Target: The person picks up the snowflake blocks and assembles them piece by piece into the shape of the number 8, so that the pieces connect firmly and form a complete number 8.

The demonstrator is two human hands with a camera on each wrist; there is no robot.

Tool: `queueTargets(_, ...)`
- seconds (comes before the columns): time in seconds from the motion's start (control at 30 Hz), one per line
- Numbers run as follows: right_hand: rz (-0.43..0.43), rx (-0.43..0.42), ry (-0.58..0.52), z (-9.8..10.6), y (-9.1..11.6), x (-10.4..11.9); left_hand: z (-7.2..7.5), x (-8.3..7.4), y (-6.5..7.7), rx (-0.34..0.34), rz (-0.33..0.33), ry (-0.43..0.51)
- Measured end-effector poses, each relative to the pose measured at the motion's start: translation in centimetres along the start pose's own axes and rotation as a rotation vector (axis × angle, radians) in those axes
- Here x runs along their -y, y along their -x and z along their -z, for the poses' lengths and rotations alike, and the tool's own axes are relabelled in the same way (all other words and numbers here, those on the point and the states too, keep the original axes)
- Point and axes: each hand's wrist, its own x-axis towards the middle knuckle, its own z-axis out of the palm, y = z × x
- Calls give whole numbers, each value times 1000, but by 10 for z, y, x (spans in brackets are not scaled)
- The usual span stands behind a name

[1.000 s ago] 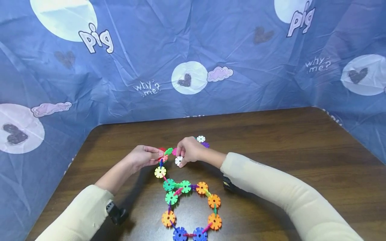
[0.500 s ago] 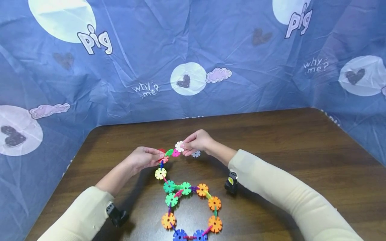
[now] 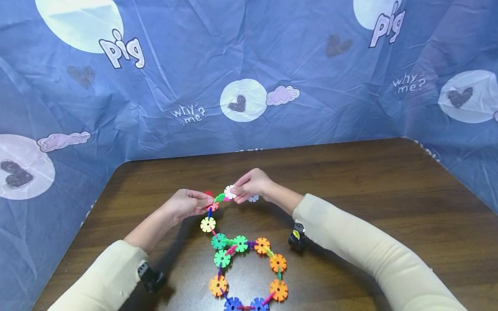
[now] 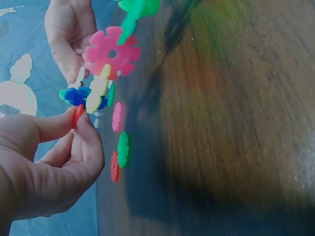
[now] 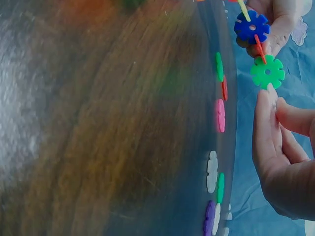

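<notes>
Snowflake-shaped plastic discs are joined in a chain. In the head view, orange (image 3: 278,263), blue and green discs form a loop near the front, and a branch with a yellow disc (image 3: 208,224) runs up to my left hand (image 3: 186,204). That hand pinches a red disc (image 4: 78,117) between thumb and fingers, beside a blue disc (image 5: 252,27). My right hand (image 3: 253,185) pinches a white disc (image 3: 229,191), its edge against the slot side of a green disc (image 5: 267,73) at the chain's end. Fingers hide part of the white disc.
Loose discs lie on the brown table (image 3: 350,181) beyond the hands: pink (image 5: 221,115), white (image 5: 211,172), purple (image 5: 209,219), plus green and red ones. A blue printed cloth (image 3: 186,77) stands behind the table's far edge.
My right hand has raised the white disc from low over the table and brought it left to the chain's end. The left hand stays nearly still, gripping the red disc.
</notes>
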Motion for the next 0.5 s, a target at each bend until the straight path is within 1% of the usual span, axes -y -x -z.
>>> queueTargets(0.07, 1, 15, 12, 0, 1, 0, -2, 0, 1, -27, -14, -35)
queueTargets(0.13, -2, 25, 24, -1, 2, 0, -5, 0, 1, -70, -27, -76)
queueTargets(0.27, -6, 8, 40, -3, 3, 0, -11, -1, 2, -156, -43, -156)
queueTargets(0.37, -13, -20, 40, -6, 2, 0, -14, -3, 1, -198, -35, -153)
queueTargets(0.5, -55, -27, -36, -10, 1, 0, -14, -3, -1, -231, -20, -103)
